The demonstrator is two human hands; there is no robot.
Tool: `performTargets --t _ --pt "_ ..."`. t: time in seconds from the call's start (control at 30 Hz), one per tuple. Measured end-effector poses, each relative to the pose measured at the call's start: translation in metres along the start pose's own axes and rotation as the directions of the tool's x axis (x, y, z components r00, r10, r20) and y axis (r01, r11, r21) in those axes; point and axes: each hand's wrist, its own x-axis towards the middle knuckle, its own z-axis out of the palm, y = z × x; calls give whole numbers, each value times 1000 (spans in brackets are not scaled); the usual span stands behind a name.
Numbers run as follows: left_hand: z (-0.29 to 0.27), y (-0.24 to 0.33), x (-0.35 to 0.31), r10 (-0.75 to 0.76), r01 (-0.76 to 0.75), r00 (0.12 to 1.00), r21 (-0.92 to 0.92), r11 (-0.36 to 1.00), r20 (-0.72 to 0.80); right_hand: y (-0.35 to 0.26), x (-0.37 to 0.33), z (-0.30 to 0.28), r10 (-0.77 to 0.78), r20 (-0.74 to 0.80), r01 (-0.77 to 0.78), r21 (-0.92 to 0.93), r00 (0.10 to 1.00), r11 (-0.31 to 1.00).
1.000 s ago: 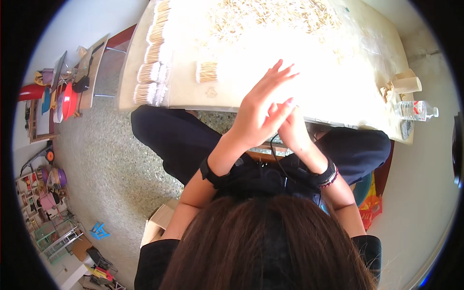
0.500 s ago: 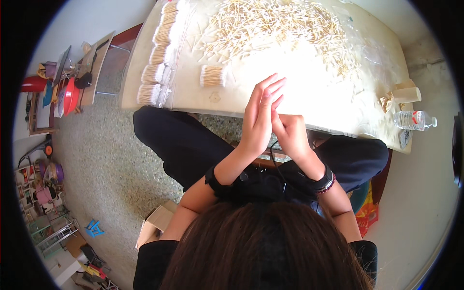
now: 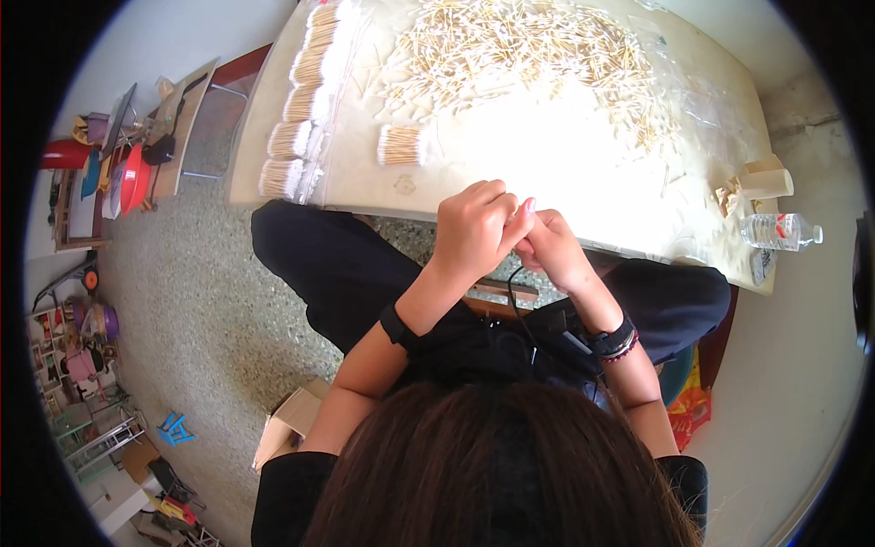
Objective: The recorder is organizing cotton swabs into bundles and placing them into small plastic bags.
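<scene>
At the table's front edge my left hand (image 3: 474, 228) is curled closed, its thumb pointing across at my other hand. My right hand (image 3: 556, 251) is closed too, its fingers bent in and touching the left. Whatever lies between the fingers, if anything, is hidden. Just beyond and to the left lies a small bundle of cotton swabs (image 3: 401, 145). A wide heap of loose cotton swabs (image 3: 524, 41) covers the far part of the table. Along the left side runs a row of cotton swab bundles (image 3: 307, 102) on clear plastic.
The pale table (image 3: 365, 187) has glare in its middle. A plastic bottle (image 3: 779, 232) lies at the right edge, beside a brown cardboard piece (image 3: 766, 179). Clear plastic bags (image 3: 711, 105) lie at the far right. An open carton (image 3: 296, 419) stands on the floor.
My left hand has gone from straight, raised fingers to a curled fist and drawn back toward me. My right hand stays beside it, fingers now more bent. The swabs have not moved.
</scene>
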Motion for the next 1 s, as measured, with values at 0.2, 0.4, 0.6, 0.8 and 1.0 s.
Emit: performTargets --t 0.2,0.4,0.6,0.8,1.0 --pt "11 7 -1 -386 396 917 -336 854 100 1 2 14 -642 -288 310 -691 710 653" --pt "13 4 -3 -526 582 813 -298 757 252 0 0 10 -787 -160 221 -909 596 352" --pt "8 -18 16 -558 608 758 -57 792 337 10 9 -6 -560 -324 228 -675 763 702" --pt "5 -94 34 -533 455 845 458 764 49 11 9 -8 -427 -349 130 -628 834 768" --pt "7 -124 17 -524 456 851 458 763 25 17 14 -10 -386 -311 78 -683 868 726"
